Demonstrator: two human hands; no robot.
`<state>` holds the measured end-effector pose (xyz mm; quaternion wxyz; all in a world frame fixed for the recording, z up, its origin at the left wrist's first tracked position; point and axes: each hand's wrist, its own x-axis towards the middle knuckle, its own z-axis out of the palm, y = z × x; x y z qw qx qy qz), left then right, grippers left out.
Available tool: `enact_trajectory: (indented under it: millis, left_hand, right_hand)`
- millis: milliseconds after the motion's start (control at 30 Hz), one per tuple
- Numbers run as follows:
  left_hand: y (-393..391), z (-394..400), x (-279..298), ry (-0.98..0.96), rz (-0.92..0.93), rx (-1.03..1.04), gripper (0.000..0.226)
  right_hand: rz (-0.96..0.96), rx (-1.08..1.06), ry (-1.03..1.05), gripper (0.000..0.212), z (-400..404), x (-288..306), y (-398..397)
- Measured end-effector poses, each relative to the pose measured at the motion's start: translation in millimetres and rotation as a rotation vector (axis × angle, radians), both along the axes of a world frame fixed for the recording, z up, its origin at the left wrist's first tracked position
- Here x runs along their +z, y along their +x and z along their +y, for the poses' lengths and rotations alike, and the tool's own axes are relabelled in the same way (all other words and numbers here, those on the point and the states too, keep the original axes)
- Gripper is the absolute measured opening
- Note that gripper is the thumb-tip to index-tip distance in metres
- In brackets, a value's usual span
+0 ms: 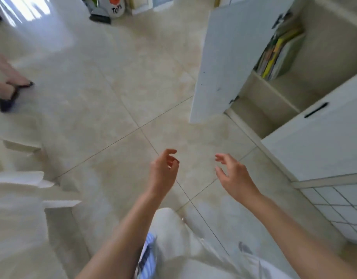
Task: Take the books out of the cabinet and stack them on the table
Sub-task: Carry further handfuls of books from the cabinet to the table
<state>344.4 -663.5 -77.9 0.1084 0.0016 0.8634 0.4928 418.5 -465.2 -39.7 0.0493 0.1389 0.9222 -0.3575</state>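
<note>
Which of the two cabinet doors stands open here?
The far door, beside the books, is swung out over the floor, exposing the shelves. The nearer door, the one with the black handle slot, is shut.

Light: bright daylight, glare on the floor (42, 23) at eleven o'clock.
Blur: soft throughout, smeared at nine o'clock.
Edges: wide-angle bending.

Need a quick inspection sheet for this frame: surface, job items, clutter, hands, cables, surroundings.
Surface: tiled floor; table not clearly identifiable.
Job's things: books leaning together on a shelf in the open cabinet, door swung out.
Clutter: bag printed with letters on the floor, far side.
Hands: left hand and right hand both held out over the floor, fingers relaxed, holding nothing.
Cables: nothing seen.
Surroundings: another person's feet at left edge; tiled wall lower right.
</note>
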Motion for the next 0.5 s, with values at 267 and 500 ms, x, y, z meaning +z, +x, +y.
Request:
enact_trajectory:
  millis: [267, 500]
  left_hand:
    - [-57.4, 120.8, -4.5, -0.03, -0.035, -0.232, 0.03]
    - [-143.9, 243.7, 3.6, -0.097, -0.071, -0.413, 0.03]
  right_hand:
    - [-0.005, -0.214, -0.005, 0.035, 119.1, 0.8, -30.7]
    - [-0.005, -0.276, 0.056, 0.038, 226.9, 17.4, -95.3]
